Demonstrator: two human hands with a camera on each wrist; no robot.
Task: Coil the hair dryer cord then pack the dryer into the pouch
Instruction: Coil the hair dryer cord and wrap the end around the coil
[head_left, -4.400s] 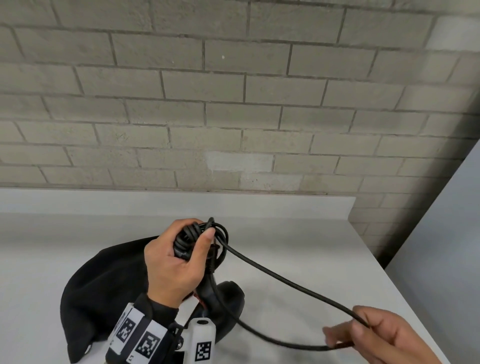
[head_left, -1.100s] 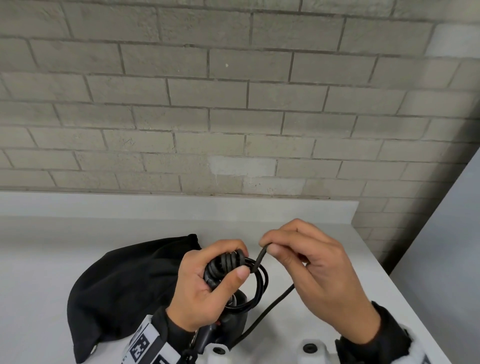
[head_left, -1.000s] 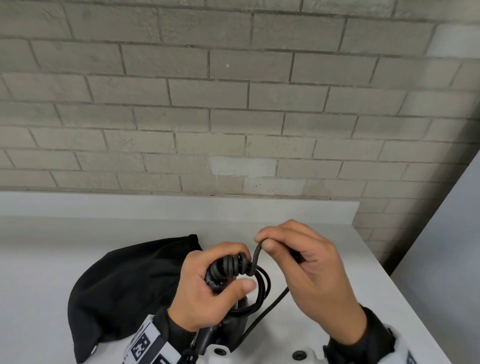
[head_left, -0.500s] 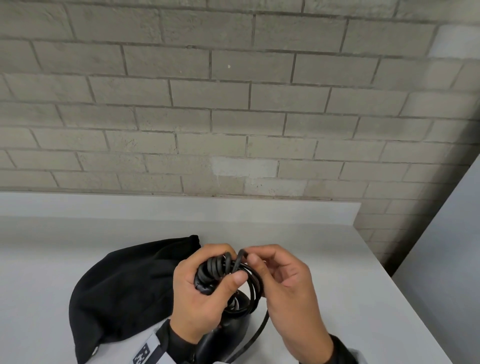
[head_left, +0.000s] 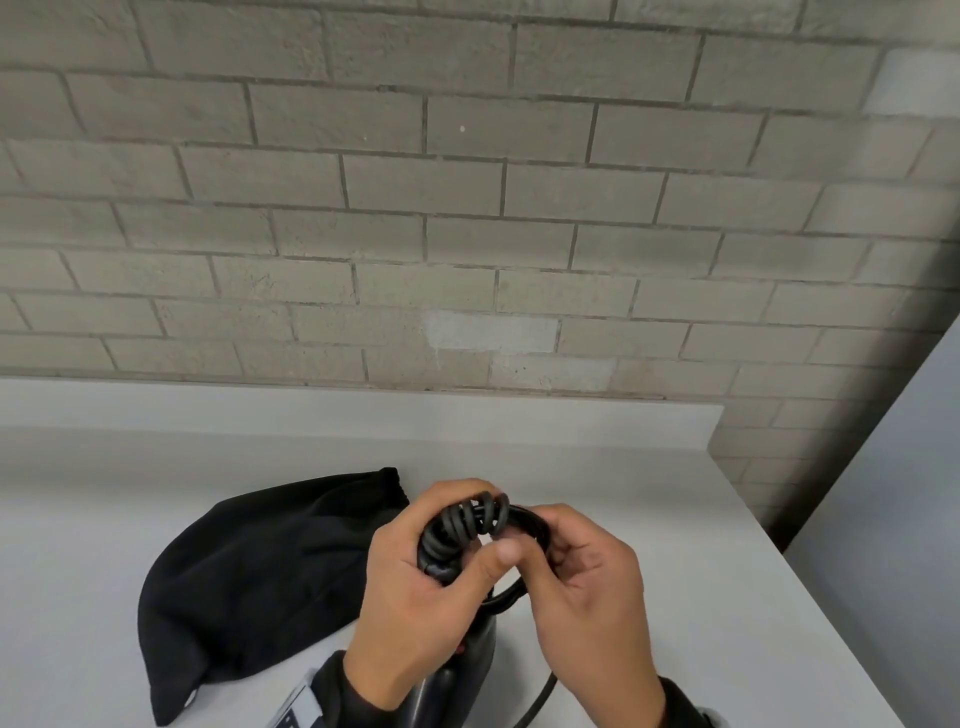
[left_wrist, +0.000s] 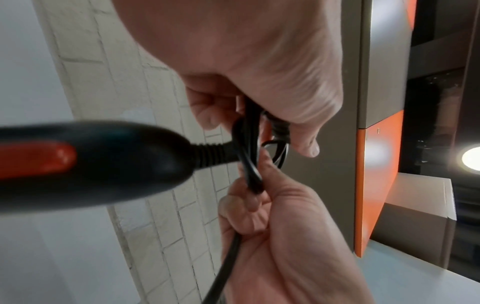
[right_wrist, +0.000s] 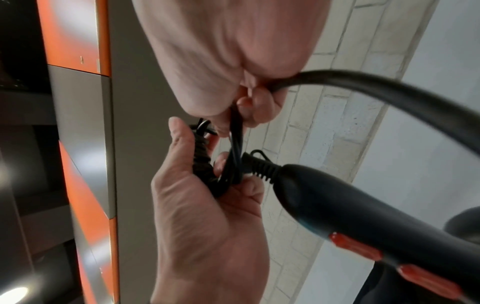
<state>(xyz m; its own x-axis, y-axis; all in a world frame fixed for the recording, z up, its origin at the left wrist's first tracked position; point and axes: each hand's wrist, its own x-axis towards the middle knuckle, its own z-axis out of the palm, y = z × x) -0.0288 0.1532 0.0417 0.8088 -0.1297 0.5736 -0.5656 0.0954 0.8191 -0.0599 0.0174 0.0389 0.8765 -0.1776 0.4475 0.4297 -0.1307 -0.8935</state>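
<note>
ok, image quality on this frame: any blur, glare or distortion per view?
Head view: sharp overall, wide-angle bend in the brick wall, dim right edge. Left wrist view: dryer handle close and blurred, lamp blown out at right. Right wrist view: motion blur on the right hand, glare patch bottom left.

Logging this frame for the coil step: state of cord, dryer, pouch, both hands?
Cord: mostly coiled, bundle held in both hands, a loose tail trails down at the right.
Dryer: out of the pouch, hanging below the coil.
Pouch: lying flat on the counter, nothing packed yet.
Left hand: grips the coil.
Right hand: pinches the cord at the coil.
</note>
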